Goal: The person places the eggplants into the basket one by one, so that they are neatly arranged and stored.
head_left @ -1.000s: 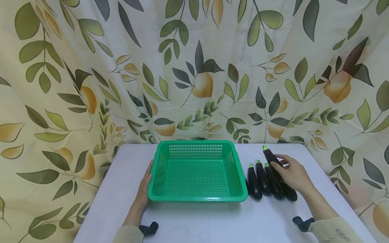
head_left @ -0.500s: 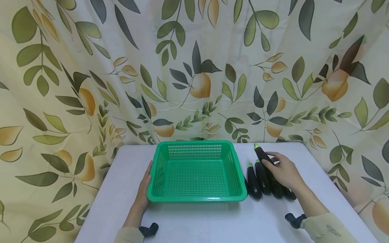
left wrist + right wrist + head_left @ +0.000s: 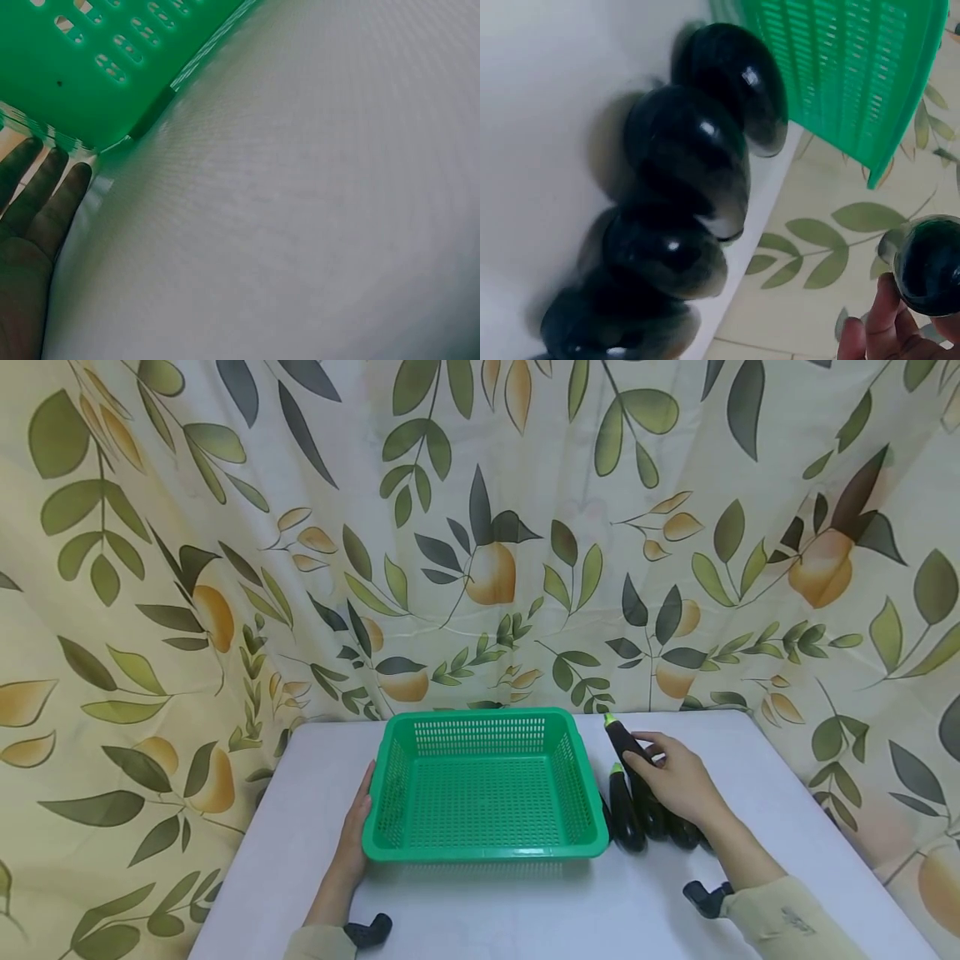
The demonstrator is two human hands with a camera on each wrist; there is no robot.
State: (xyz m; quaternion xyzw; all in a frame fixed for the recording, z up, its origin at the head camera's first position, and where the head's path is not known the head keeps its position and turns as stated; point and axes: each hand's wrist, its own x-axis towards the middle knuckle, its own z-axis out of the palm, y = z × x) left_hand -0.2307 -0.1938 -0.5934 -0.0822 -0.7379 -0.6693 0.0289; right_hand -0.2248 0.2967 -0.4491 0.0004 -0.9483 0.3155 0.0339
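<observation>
A green plastic basket (image 3: 486, 853) with slotted walls stands mid-table, with no contents in it. My left hand (image 3: 354, 831) lies along its left side, fingers straight against the wall; the left wrist view shows these fingers (image 3: 46, 184) by the basket's lower edge. To the right of the basket, my right hand (image 3: 681, 781) grips an eggplant (image 3: 621, 739) with thumb and fingers, its green stem end pointing up and left. Beneath it lie several more glossy dark eggplants (image 3: 624, 814), partly hidden by the hand. In the right wrist view the held eggplant (image 3: 930, 266) is raised above the row.
A white cloth (image 3: 480, 910) covers the table. Behind it hangs a curtain (image 3: 480, 527) printed with leaves and fruit. The eggplant nearest the basket (image 3: 606, 818) is mostly hidden by the basket's right wall.
My right hand has moved left with the eggplant, bringing its stem end close to the basket's back right corner. The left hand has stayed at the basket's side.
</observation>
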